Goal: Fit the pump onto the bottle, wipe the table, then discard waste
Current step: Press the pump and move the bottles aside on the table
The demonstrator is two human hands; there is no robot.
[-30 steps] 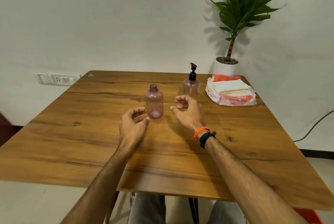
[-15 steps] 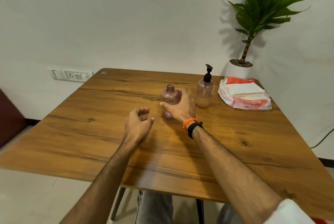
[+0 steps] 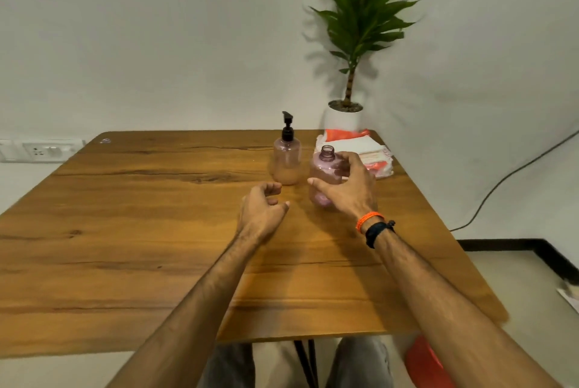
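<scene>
A pink see-through bottle (image 3: pixel 322 171) with no cap stands upright on the wooden table (image 3: pixel 125 246), just right of a second pink bottle (image 3: pixel 286 163) that carries a black pump (image 3: pixel 287 128). My right hand (image 3: pixel 351 190) grips the capless bottle, thumb on its left side and fingers curled round its right side. My left hand (image 3: pixel 262 209) hovers over the table in front of the pump bottle, fingers loosely curled and holding nothing.
A plastic pack of white and orange cloths or tissues (image 3: pixel 360 145) lies at the table's far right corner, behind my right hand. A potted plant (image 3: pixel 344 119) stands behind it. Something red (image 3: pixel 423 362) sits on the floor under the table's right edge.
My right hand closed round the capless bottle and carried it from left of the pump bottle to its right side. My left hand stayed idle. The view shifted.
</scene>
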